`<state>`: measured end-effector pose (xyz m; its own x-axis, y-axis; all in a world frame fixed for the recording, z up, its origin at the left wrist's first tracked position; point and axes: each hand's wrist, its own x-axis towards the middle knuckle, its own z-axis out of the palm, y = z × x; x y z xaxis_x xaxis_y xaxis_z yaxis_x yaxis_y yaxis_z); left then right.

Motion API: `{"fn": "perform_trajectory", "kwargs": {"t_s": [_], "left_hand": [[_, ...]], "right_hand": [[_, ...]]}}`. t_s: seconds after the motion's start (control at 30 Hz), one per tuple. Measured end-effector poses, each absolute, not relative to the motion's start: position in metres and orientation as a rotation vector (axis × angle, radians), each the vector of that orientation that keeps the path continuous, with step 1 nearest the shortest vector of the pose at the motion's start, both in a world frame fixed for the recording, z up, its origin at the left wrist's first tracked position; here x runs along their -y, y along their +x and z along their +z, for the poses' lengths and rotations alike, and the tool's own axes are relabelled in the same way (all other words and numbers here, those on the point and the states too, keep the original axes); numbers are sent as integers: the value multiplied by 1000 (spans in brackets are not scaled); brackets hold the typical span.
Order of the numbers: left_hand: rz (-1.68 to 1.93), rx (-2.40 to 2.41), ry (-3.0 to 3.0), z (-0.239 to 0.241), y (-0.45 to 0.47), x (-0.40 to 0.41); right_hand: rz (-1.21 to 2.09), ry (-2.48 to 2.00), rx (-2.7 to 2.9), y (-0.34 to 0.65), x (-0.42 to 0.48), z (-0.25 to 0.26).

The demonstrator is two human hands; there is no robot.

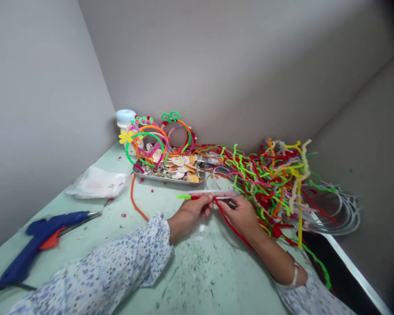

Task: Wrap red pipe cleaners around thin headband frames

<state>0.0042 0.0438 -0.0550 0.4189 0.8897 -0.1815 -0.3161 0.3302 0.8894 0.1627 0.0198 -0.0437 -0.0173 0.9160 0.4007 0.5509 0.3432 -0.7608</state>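
Observation:
Both hands work on a thin pale band (226,196), which looks like a headband strip, above the middle of the table. Its left stretch is wrapped in red pipe cleaner (230,224), with a bright green wrapped tip (183,197) sticking out at the left end. My left hand (193,211) pinches the red-wrapped stretch between thumb and fingers. Closed round the band's bare part is my right hand (242,215), its fingers partly hidden. A loose length of the red pipe cleaner trails down from the band, passing under my right hand and wrist.
A blue glue gun (46,238) lies at left, near a clear plastic bag (98,183). Behind my hands, a metal tray (166,178) of seashells carries several colourful wrapped headbands (147,135). A tangled pile of pipe cleaners (265,179) and coiled grey bands (344,214) fill the right.

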Motion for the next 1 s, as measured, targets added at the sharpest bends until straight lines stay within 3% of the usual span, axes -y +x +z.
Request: {"fn": "perform_trajectory", "kwargs": {"t_s": [1.0], "left_hand": [[868,-727,920,-45,3,-42]], "right_hand": [[613,-1246,1657,168,-16,-45]]}}
